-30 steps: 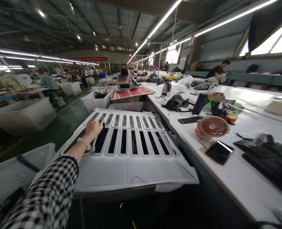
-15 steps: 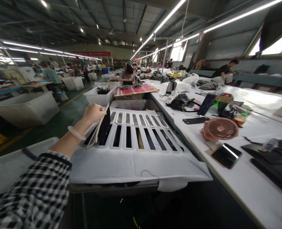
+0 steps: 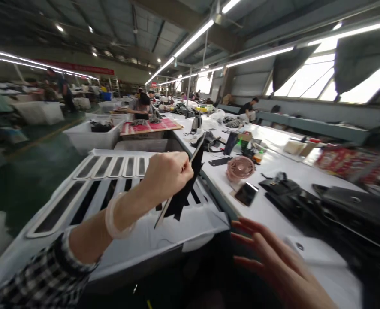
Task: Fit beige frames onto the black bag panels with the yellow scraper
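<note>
My left hand (image 3: 169, 176) is closed on the upper edge of a flat black fabric piece (image 3: 185, 189) with a pale border or backing. The piece is held tilted above a white sheet (image 3: 125, 240) that covers a bin top. On that sheet lie long pale strips with dark middles (image 3: 61, 206), and a row of shorter ones (image 3: 106, 166) behind them. My right hand (image 3: 270, 253) is in the air at the lower right, fingers spread, with nothing in it. A white piece with a dark round fitting (image 3: 315, 251) lies near it on the table.
On the white table (image 3: 215, 182) at the right are a pink fan (image 3: 240, 168), a phone (image 3: 247, 194) and black bags (image 3: 283, 191). A white bin (image 3: 95, 136) and a pink-red board (image 3: 154, 126) stand ahead. Co-workers (image 3: 141, 105) sit farther back.
My left hand has lifted the black piece off the sheet and carried it to the right. My right hand has come into view. The camera has turned to the right.
</note>
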Demonstrator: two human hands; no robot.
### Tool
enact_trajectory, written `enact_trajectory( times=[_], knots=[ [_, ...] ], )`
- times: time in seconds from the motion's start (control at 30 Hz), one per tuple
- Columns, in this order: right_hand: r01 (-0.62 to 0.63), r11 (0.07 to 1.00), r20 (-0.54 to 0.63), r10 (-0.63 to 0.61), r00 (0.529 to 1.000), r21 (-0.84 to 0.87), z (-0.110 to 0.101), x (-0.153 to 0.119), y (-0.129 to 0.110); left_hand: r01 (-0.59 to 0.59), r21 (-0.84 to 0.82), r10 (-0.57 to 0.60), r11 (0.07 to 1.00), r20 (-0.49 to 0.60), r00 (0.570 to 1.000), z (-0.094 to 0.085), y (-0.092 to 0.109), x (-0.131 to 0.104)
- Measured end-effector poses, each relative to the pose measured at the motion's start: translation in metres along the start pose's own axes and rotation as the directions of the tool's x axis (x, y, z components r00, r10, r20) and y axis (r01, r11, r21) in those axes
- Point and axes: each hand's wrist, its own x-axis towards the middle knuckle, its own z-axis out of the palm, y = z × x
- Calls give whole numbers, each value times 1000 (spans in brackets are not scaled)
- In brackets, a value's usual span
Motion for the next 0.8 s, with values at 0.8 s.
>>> enact_trajectory(
  times=[0.8],
  knots=[
    [117,986,-633,-14,774,121,-85,-162,51,885,-456,258,-98,847,465,104,192,-131]
  ],
)
